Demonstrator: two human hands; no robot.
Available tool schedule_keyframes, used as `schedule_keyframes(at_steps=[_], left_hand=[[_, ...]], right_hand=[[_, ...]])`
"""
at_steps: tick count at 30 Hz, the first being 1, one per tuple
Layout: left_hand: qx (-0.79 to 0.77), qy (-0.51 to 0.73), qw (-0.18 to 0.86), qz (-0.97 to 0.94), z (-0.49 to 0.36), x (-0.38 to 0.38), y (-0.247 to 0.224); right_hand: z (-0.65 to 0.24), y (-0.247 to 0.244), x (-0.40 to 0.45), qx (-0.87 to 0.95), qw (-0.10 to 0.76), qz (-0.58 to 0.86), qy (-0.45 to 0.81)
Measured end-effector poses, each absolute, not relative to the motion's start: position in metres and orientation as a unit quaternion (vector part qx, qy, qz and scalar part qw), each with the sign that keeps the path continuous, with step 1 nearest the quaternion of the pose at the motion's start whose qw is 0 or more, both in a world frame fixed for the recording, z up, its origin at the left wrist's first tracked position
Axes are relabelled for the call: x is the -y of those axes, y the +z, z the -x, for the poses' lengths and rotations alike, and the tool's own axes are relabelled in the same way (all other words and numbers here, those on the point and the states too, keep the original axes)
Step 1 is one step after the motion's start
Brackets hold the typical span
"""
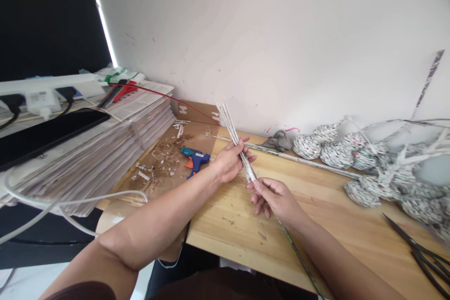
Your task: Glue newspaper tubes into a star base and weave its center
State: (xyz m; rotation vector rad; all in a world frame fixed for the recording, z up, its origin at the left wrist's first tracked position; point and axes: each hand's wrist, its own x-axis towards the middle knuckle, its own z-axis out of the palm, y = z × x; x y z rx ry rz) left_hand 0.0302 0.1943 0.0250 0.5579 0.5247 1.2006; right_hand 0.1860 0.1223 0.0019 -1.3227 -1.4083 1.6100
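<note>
A bundle of thin white rolled-paper sticks [229, 124] is held slanting over the wooden table, its upper ends fanned slightly apart. My left hand [232, 161] is closed around the middle of the bundle. Lower down, my right hand [272, 197] pinches its bottom end between thumb and fingers. A long thin greenish stick [297, 253] runs from beneath my right hand to the table's front edge; whether that hand also holds it, I cannot tell. Left of my hands, a blue glue gun [197, 158] with an orange trigger lies on a cardboard sheet.
Glue scraps litter the cardboard [165, 168]. A tall newspaper stack [140, 136] at left carries a phone [52, 133] and a white power strip [49, 91]. Woven paper shapes [337, 152] and long paper sticks [302, 160] lie along the wall. Black scissors [418, 248] rest at right.
</note>
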Motion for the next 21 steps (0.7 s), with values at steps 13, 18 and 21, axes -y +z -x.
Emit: schedule_keyframes(at_steps=[13,18,21], left_hand=[[-0.252,0.560,0.742,-0.270,-0.0297,-0.1928,0.0269],[-0.290,0.568,0.715,-0.287,-0.0281,-0.1980,0.0231],[-0.307,0.567,0.705,-0.296,-0.0264,-0.2010,0.0205]], right_hand=[[-0.1884,-0.0037,-0.1240,0.574,0.295,0.502,0.576],[-0.1889,-0.0018,-0.1214,0.604,0.310,0.512,0.527],[-0.1874,-0.0014,-0.1194,0.619,0.335,0.517,0.487]])
